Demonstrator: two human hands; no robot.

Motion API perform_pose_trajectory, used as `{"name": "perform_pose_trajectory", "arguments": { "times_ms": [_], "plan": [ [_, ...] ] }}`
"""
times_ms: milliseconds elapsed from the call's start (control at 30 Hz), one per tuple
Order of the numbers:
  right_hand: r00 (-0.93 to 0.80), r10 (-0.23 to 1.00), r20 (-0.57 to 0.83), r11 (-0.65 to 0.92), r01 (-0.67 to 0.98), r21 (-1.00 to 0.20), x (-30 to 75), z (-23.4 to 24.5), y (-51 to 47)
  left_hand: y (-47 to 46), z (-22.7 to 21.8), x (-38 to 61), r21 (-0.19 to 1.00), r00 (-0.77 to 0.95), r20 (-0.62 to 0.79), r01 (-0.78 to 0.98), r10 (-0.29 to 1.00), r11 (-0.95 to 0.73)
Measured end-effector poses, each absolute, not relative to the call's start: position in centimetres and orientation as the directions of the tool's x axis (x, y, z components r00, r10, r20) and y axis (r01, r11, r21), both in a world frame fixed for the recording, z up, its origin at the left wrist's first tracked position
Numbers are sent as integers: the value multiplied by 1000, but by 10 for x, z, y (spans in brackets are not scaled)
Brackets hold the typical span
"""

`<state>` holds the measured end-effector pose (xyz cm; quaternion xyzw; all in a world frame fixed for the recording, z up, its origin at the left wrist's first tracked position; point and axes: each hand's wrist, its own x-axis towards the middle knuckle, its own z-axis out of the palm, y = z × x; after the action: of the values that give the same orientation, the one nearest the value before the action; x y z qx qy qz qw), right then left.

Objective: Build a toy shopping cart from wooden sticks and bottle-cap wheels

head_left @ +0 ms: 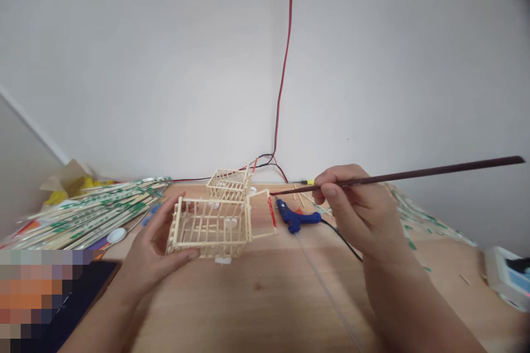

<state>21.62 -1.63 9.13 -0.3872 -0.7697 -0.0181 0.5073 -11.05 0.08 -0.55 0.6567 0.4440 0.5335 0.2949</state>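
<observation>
My left hand (151, 256) grips a small shopping cart (215, 244) built of thin wooden sticks, thumb in front and fingers around its left end. White round pieces, like wheels, show on the cart. Its handle bar (272, 212) at the right end is partly coated red. Pinched in my right hand (358, 212) is a dark, long-handled paintbrush (430, 172), whose tip meets the upper end of that bar. A second stick cart (227, 176) with a red handle stands behind the first. Close to the brush lies a blue hot glue gun (295, 216).
Bundles of wooden sticks in clear wrapping (111, 209) lie at the left beside a white lid (116, 236). More wrappers (430, 220) and a white power strip (503, 276) are at the right. Red and black wires (284, 66) run down the wall (165, 66).
</observation>
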Motion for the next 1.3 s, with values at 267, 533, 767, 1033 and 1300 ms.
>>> {"name": "perform_pose_trajectory", "arguments": {
  "times_ms": [267,533,767,1033,1300],
  "plan": [
    [-261,551,793,744,585,-324,217,92,-18,1,-7,-112,860,45,426,289,904,-420],
    [-226,541,810,736,592,-327,214,89,-13,0,-8,-113,862,51,418,294,907,-414],
    [-239,566,789,730,590,-345,215,89,-13,0,-7,-113,857,66,415,307,908,-414],
    [-245,571,784,730,588,-348,215,89,-13,0,-5,-110,871,48,400,291,915,-396],
    [46,559,828,724,459,-514,211,87,-16,9,2,-125,935,-239,352,46,905,-351]
  ]
}}
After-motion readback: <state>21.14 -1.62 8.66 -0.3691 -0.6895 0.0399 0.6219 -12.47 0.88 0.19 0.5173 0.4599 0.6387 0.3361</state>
